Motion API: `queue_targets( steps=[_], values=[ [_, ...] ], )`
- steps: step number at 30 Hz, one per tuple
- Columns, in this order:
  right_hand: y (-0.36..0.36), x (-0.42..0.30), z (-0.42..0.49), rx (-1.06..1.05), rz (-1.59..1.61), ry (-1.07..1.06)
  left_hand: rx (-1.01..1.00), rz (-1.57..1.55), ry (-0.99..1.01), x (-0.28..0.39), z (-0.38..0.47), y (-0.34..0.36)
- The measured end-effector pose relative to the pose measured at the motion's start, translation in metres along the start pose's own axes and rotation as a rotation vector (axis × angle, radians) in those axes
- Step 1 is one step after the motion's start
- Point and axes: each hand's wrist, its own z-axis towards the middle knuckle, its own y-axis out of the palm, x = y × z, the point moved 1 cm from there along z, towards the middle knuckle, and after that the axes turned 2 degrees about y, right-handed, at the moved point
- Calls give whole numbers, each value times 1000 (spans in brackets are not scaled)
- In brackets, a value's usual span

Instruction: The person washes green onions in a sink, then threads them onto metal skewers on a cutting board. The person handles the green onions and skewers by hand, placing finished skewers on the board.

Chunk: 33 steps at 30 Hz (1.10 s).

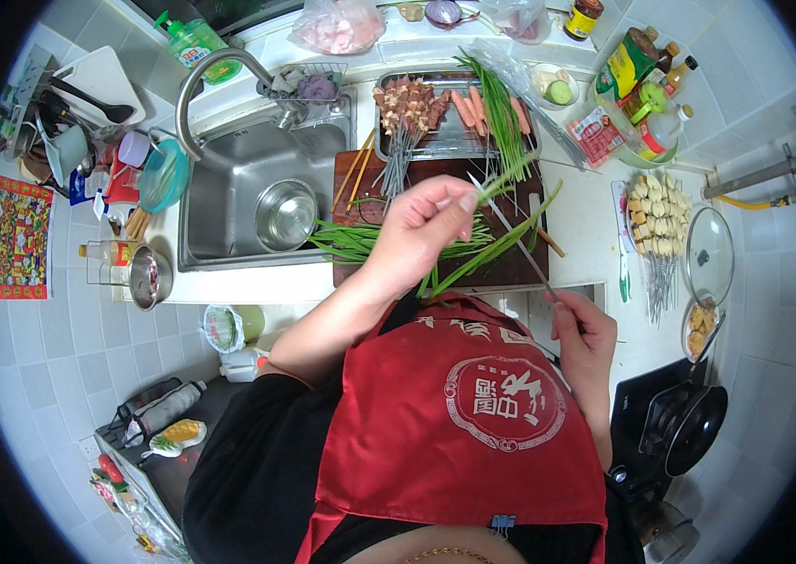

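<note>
My left hand [433,222] is raised over the dark wooden cutting board [535,264] and pinches a small bundle of green chives [528,229]. Their long leaves fold back and hang toward the apron. In my right hand [585,328], near the counter's front edge, is the end of a flat metal skewer [519,243]. It slants up to the left, and its pointed tip shows beside the pinched chives; whether it pierces them cannot be told. More loose chives [349,240] lie across the board, partly hidden behind my left hand and forearm.
Behind the board, a metal tray [437,149] holds skewered meat [408,102], sausages [472,109] and skewered chives [500,106]. A steel sink [222,176] containing a metal bowl [285,215] is at left. Skewered tofu-like pieces [659,211] and a glass lid [710,257] lie right, near a pan [697,430].
</note>
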Motion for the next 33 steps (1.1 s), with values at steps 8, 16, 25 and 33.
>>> queue_targets(
  steps=[8,16,25,33],
  values=[
    [7,-2,9,16,14,32,-25,196,179,-14,6,12],
    [8,-2,20,27,6,-21,-220,206,-75,-4,22,11],
    [1,-2,28,53,25,-18,-309,222,-138,4,39,21],
    [-22,7,20,123,88,20,-339,104,13,-40,47,20]
  ],
)
